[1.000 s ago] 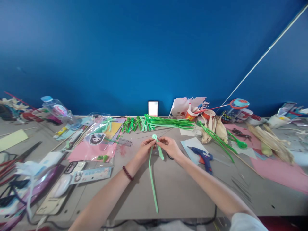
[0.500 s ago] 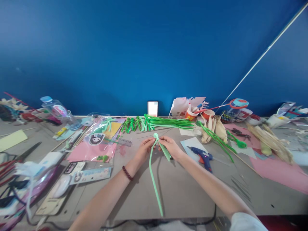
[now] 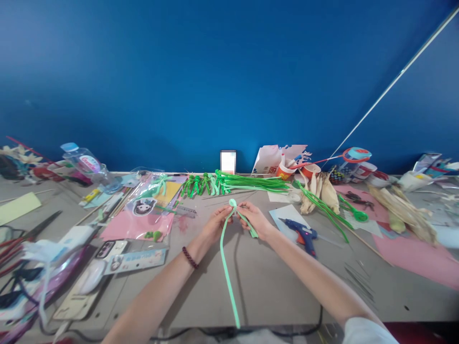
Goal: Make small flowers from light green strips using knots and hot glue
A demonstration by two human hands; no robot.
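Observation:
Both my hands meet over the middle of the grey table [image 3: 272, 282]. My left hand [image 3: 216, 223] and my right hand [image 3: 254, 219] pinch a light green pipe cleaner [image 3: 225, 267] at a small loop near its top. The long end hangs down toward me and reaches the table's near edge. The short end sticks out to the lower right, under my right fingers. A dark bead bracelet [image 3: 190, 258] sits on my left wrist.
A pile of green pipe cleaners [image 3: 244, 182] lies behind my hands. To the right rest a blue glue gun [image 3: 303, 235], dried corn husks [image 3: 322, 191] and paper cups [image 3: 287, 169]. Pink paper [image 3: 138, 224], packets, scissors [image 3: 34, 231] and a water bottle [image 3: 86, 165] crowd the left.
The loop has been pulled a little tighter and the short end has swung toward the right. The long end has shifted slightly along the table.

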